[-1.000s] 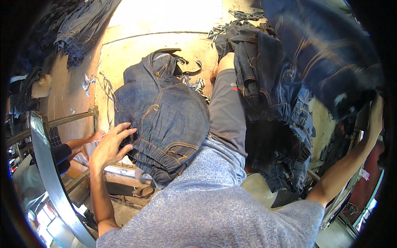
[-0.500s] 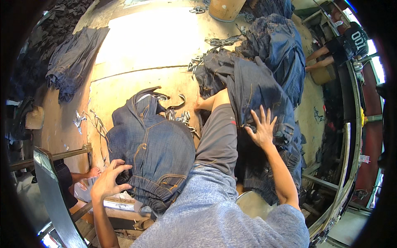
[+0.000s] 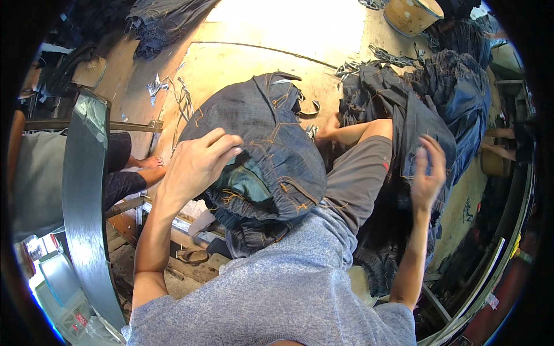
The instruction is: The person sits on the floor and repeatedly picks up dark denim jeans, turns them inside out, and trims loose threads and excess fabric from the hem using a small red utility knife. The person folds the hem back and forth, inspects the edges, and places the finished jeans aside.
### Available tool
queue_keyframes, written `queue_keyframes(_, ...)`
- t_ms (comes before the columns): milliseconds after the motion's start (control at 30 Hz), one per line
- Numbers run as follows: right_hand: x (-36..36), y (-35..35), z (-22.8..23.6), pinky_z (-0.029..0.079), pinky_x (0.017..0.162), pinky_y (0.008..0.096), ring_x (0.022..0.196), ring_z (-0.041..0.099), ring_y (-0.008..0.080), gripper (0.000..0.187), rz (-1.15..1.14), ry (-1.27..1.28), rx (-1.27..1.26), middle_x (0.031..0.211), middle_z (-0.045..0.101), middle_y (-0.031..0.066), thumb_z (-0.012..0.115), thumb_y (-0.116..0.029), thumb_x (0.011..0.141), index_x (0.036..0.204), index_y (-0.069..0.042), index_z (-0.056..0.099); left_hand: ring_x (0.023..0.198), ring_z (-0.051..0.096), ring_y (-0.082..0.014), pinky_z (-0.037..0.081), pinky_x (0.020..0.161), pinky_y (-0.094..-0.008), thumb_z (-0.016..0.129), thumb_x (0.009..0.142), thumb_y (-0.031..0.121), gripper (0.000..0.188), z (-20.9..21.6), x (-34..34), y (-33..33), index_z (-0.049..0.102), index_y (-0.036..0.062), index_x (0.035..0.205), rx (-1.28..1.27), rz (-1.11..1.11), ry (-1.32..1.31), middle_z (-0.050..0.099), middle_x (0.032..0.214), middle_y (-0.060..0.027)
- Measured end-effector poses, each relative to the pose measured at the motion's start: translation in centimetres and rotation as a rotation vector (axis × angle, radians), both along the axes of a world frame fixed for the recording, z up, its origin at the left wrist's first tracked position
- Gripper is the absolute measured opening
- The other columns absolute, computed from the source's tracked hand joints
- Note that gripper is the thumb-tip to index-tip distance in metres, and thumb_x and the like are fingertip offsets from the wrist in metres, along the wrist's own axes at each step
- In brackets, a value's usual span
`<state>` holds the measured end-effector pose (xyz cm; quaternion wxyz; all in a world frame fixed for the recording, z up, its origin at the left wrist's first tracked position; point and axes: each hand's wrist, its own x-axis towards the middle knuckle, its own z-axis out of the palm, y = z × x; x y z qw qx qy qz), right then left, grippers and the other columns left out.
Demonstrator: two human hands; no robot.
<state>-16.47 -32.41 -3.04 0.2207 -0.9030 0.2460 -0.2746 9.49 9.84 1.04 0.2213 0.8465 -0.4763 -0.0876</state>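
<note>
A pair of dark blue denim trousers (image 3: 248, 121) with orange stitching and a gathered elastic waist lies over my left thigh. My left hand (image 3: 199, 164) is closed at its waist edge, fingers and thumb pinched on the cloth. The waist gapes beside that hand and shows a greenish inner side. My right hand (image 3: 429, 173) is raised by the denim pile (image 3: 427, 109) on my right, its fingers a little apart and slightly blurred. Nothing shows in it. My bent leg in grey shorts (image 3: 363, 173) lies between the trousers and the pile.
Strips of cloth (image 3: 392, 56) lie scattered on the wooden surface (image 3: 242, 49). More denim (image 3: 164, 26) lies at the far left, and a round tan container (image 3: 412, 14) stands at the back. A dark curved panel (image 3: 86, 190) rises at left, near another person's feet (image 3: 149, 162).
The view has swung left. My left hand has gone from open beside the trousers to pinching their waist, which now gapes. My right hand has lifted off the denim pile.
</note>
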Motion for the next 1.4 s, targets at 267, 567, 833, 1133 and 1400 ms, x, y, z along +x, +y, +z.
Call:
queue_keyframes(267,11.3,12.1,2.5,0.053,0.112,0.0434,0.144,0.061,0.031,0.072,0.579,0.289,0.64,0.151,0.064,0.0222,0.08,-0.031,0.101,0.161,-0.002,0.052,0.076,0.078,-0.0338,0.064,0.066,-0.043,0.07,0.103,0.023,0.017,1.9,-0.1,-11.0,0.072,0.0074,0.11,0.02,-0.12,-0.207,0.075,0.098,-0.0087)
queue_keyframes(567,10.4,7.9,-2.1,0.044,0.122,0.0371,0.145,0.058,0.0218,0.051,0.572,0.319,1.031,0.154,0.064,0.0153,0.061,-0.009,0.112,0.161,0.002,0.051,0.079,0.079,-0.0339,0.063,0.067,-0.0442,0.069,0.105,0.023,0.022,0.7,-0.4,-15.1,0.07,0.0065,0.12,0.077,-0.237,-0.216,0.073,0.098,-0.0099)
queue_keyframes(833,10.2,8.3,-3.6,0.045,0.12,0.0343,0.139,0.06,0.0183,0.047,0.597,0.224,1.096,0.148,0.067,0.0127,0.057,-0.008,0.113,0.159,0.003,0.053,0.077,0.081,-0.0281,0.063,0.062,-0.0378,0.071,0.095,0.014,0.026,0.8,-1.7,-15.1,0.067,0.003,0.118,0.115,-0.292,-0.251,0.074,0.098,-0.0104)
queue_keyframes(1133,10.8,8.0,-4.9,0.045,0.117,0.0322,0.132,0.061,0.0158,0.05,0.666,0.252,1.211,0.141,0.067,0.0091,0.048,0.004,0.108,0.156,-0.002,0.058,0.089,0.072,-0.0228,0.059,0.077,-0.0352,0.066,0.102,0.019,0.058,0.2,-6.4,-13.3,0.049,0.0113,0.158,0.261,-0.315,-0.289,0.064,0.111,-0.0116)
queue_keyframes(1400,11.0,7.9,-5.6,0.045,0.121,0.0335,0.138,0.061,0.0168,0.051,0.724,0.249,1.081,0.152,0.066,0.0101,0.051,0.003,0.106,0.157,0.004,0.058,0.111,0.059,-0.025,0.049,0.096,-0.038,0.061,0.105,0.025,0.052,-1.7,-9.5,-11.6,0.053,0.0136,0.155,0.43,-0.349,-0.273,0.057,0.127,-0.0143)
